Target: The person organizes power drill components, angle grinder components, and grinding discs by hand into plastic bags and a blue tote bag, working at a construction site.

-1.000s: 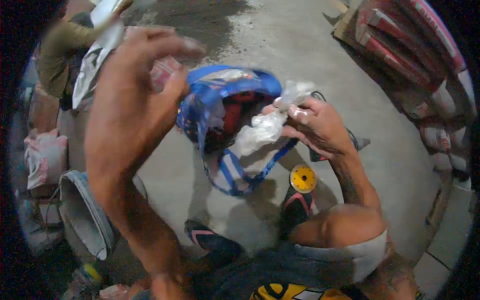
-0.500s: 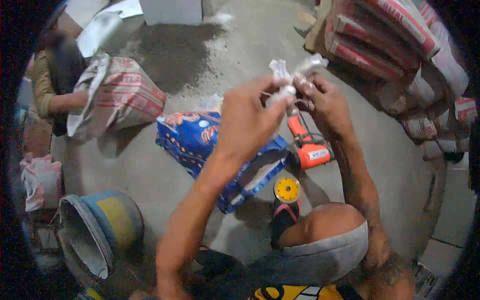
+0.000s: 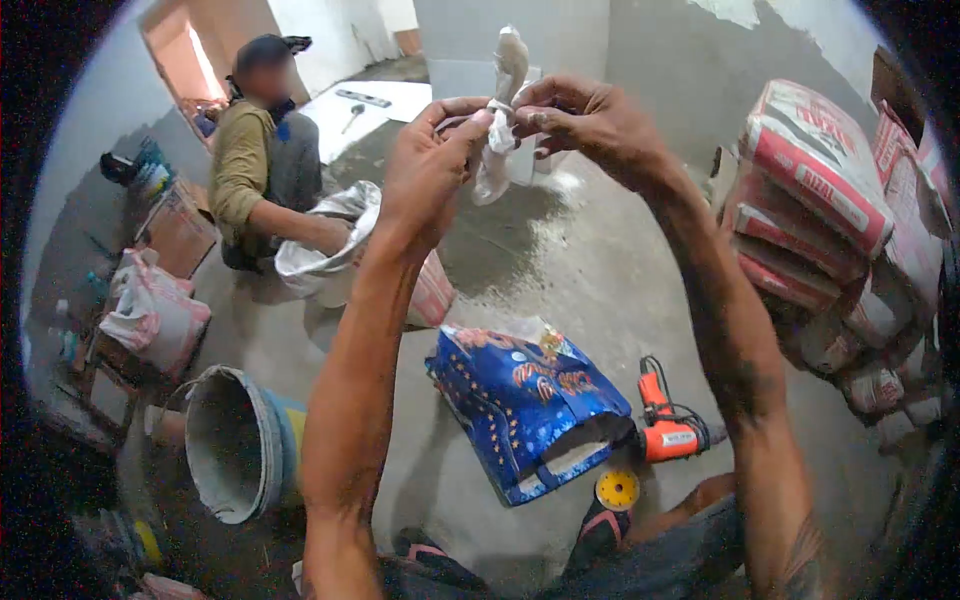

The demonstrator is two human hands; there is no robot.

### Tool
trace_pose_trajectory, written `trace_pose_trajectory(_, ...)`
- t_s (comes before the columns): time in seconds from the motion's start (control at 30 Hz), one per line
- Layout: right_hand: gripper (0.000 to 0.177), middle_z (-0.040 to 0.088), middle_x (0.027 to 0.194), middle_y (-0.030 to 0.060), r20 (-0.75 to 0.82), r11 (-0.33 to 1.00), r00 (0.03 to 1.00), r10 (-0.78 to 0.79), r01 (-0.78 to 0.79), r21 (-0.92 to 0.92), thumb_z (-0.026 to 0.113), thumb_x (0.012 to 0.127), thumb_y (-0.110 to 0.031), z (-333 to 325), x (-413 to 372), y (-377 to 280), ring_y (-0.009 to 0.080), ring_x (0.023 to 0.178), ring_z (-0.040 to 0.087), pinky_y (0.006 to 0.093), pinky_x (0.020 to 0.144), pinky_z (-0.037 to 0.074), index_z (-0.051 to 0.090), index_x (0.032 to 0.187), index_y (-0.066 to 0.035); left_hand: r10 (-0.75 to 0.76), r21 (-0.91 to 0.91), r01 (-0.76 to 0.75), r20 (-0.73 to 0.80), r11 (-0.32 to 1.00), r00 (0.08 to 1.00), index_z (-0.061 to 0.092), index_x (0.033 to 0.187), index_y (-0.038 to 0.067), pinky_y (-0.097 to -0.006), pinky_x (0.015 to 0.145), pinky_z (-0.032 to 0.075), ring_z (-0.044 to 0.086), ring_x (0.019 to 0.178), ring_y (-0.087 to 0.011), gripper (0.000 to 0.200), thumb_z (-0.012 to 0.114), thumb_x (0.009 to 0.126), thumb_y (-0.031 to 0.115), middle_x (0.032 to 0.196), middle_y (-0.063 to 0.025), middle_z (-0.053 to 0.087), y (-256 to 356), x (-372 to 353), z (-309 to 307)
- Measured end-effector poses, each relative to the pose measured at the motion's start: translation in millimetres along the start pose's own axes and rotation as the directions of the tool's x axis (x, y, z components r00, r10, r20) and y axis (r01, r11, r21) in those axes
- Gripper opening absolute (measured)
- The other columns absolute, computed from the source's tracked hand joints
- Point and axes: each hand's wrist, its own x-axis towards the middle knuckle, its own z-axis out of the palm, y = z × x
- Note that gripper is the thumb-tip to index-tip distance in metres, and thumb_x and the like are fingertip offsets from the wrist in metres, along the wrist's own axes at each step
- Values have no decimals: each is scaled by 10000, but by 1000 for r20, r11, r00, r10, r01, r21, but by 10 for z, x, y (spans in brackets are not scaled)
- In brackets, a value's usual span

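A whitish, twisted plastic bag (image 3: 492, 165) is held up in front of me, narrow at its middle. My left hand (image 3: 440, 160) pinches it from the left at that narrow part. From the right, my right hand (image 3: 590, 120) has its fingers curled close against the same part; what lies between its fingertips is too small to make out. Below on the floor lie a blue printed bag (image 3: 530, 395) with its mouth open, an orange power tool (image 3: 670, 438) with a black cord, and a yellow disc (image 3: 617, 490) by a sandal.
A co-worker (image 3: 245, 170) crouches at the left, one arm in a white sack (image 3: 325, 255). A bucket (image 3: 240, 445) lies tilted at lower left. Stacked cement bags (image 3: 815, 180) stand at the right. A white board (image 3: 345, 115) with tools lies farther back.
The view has tilted up, showing more of the walls and the co-worker. My hands have risen with the plastic bag, which now hangs more upright between them.
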Motion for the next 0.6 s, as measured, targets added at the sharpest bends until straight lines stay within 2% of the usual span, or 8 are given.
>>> trace_pose_trajectory(0.07, 287, 681, 880, 76, -87, 987, 988, -125, 115, -111, 655, 888, -221, 178, 113, 12, 137, 805, 659, 264, 691, 533, 618, 1067, -1, 31, 38, -31, 5, 999, 1000, 539, 1173, 10, -204, 653, 517, 657, 797, -113, 298, 583, 935, 184, 950, -75, 672, 135, -30, -94)
trace_pose_trajectory(0.13, 241, 678, 880, 94, -123, 973, 966, -229, 225, -44, 663, 874, -196, 305, 63, -6, 159, 785, 661, 281, 693, 533, 638, 1002, 6, -5, 69, 3, 36, 998, 999, 531, 1183, 7, -207, 666, 522, 662, 806, -124, 296, 567, 943, 177, 939, -82, 676, 284, -78, -125)
trace_pose_trajectory(0.2, 213, 666, 915, 109, -241, 884, 884, -400, 302, -357, 662, 860, -180, 454, -25, -138, 178, 807, 662, 287, 696, 537, 649, 970, 3, 3, 36, -6, 90, 999, 996, 525, 1190, 3, -213, 675, 524, 663, 804, -131, 303, 565, 944, 176, 926, -85, 677, 337, -138, -130)
trace_pose_trajectory(0.33, 209, 645, 949, 119, -267, 848, 856, -442, 302, -436, 662, 845, -172, 461, -108, -161, 186, 819, 655, 296, 695, 542, 650, 963, 0, -49, -84, 57, 99, 995, 994, 493, 1229, -18, -217, 697, 535, 648, 887, -131, 352, 597, 911, 89, 997, -115, 664, 434, -259, -72)
trace_pose_trajectory(0.37, 209, 642, 951, 118, -274, 851, 856, -439, 298, -432, 662, 844, -172, 463, -120, -157, 184, 818, 652, 297, 693, 544, 649, 961, 1, -38, -51, 48, 180, 998, 983, 490, 1246, -31, -212, 692, 521, 631, 896, -121, 384, 613, 892, 50, 1026, -123, 655, 436, -304, -90)
trace_pose_trajectory(0.47, 197, 645, 910, 107, -274, 866, 873, -403, 268, -421, 632, 868, -181, 475, -143, -101, 168, 781, 627, 299, 668, 520, 639, 950, -1, -17, 22, 12, 254, 1000, 967, 452, 1299, -22, -254, 767, 540, 628, 926, -163, 416, 581, 909, 44, 1143, -127, 604, 425, -306, -142)
trace_pose_trajectory(0.5, 196, 647, 891, 103, -278, 880, 890, -362, 227, -417, 623, 877, -184, 483, -138, -92, 163, 771, 621, 300, 662, 512, 635, 953, -3, -14, 50, 4, 194, 999, 981, 507, 1240, -17, -192, 595, 512, 613, 714, -92, 330, 564, 934, 90, 1045, -87, 647, 433, -330, -112)
trace_pose_trajectory(0.6, 204, 652, 837, 90, -307, 908, 912, -272, 138, -396, 598, 901, -196, 513, -139, -90, 148, 738, 602, 294, 645, 484, 618, 971, -5, -78, 252, 26, 199, 967, 977, 574, 1150, 4, -164, 412, 394, 511, 502, -31, 246, 544, 960, 156, 893, -37, 669, 525, -334, -129)
